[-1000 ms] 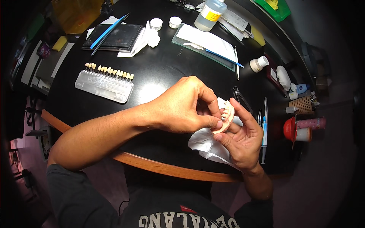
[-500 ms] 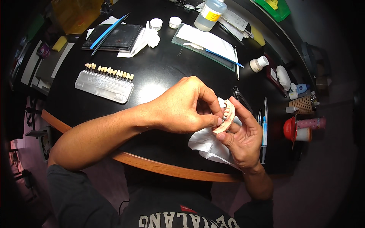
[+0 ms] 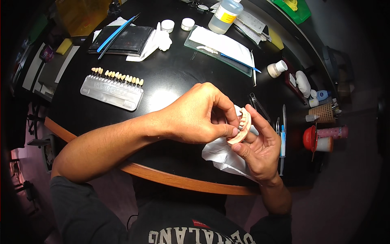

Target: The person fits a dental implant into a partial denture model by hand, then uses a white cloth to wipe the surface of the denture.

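A beige dental cast (image 3: 245,127), curved with a row of teeth, is held up over the table by my right hand (image 3: 262,152). The fingers lie along its far side and the thumb presses its near end. My left hand (image 3: 195,116) reaches across, with thumb and index fingertips pinched together against the teeth. Small greyish teeth show beside the fingertips; whatever lies between them is hidden. A white piece (image 3: 237,110) shows behind the cast's upper end. Below the hands lies a crumpled white tissue (image 3: 221,156).
A tooth shade guide (image 3: 111,92) lies to the left. At the back are a black case (image 3: 122,40) with brushes, two small white jars (image 3: 167,26), a glass slab (image 3: 239,67) and a clear bottle (image 3: 224,16). Tweezers (image 3: 260,106) and a syringe (image 3: 282,140) lie at the right.
Almost nothing differs. The view has shifted very slightly, and both hands keep the same hold at the cast.
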### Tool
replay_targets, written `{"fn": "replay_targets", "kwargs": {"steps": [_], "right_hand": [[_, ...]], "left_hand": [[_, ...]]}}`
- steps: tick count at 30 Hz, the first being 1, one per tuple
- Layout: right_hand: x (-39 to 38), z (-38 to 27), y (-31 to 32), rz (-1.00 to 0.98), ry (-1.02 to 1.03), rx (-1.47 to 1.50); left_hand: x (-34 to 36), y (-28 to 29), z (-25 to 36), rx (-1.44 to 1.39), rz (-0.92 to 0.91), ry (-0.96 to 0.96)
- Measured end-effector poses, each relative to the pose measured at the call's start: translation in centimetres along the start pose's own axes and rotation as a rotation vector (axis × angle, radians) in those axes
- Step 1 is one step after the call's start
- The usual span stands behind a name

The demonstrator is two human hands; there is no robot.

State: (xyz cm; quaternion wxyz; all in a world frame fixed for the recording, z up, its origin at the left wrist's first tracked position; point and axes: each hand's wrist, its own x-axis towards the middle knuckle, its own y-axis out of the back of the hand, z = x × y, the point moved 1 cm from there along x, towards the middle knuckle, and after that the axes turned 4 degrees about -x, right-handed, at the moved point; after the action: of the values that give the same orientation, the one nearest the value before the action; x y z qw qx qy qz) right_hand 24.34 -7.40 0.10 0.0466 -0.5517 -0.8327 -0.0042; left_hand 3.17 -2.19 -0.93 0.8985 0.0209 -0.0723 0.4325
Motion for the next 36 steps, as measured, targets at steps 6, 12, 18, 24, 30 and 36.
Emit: {"fn": "replay_targets", "kwargs": {"steps": [6, 12, 18, 24, 30, 36], "right_hand": [[-0.1, 0.0, 0.3, -0.013, 0.003, -0.002], [0.5, -0.9, 1.6, -0.101, -0.221, 0.386], [0.7, 0.3, 3.1, -0.226, -0.354, 0.886], [0.6, 0.1, 3.7, -0.160, -0.470, 1.041], [0.3, 0.2, 3.8, -0.085, -0.518, 1.070], [0.2, -0.8, 2.9, 0.135, -0.188, 0.225]], "left_hand": [[0.0, 0.0, 0.3, 0.046, 0.031, 0.042], [0.4, 0.4, 0.2, 0.252, 0.295, -0.162], [0.6, 0.0, 0.1, 0.066, 0.103, -0.232], [0.6, 0.1, 0.0, 0.183, 0.067, -0.294], [0.4, 0.0, 0.1, 0.206, 0.099, -0.311], [0.5, 0.0, 0.3, 0.186, 0.185, -0.183]]}}
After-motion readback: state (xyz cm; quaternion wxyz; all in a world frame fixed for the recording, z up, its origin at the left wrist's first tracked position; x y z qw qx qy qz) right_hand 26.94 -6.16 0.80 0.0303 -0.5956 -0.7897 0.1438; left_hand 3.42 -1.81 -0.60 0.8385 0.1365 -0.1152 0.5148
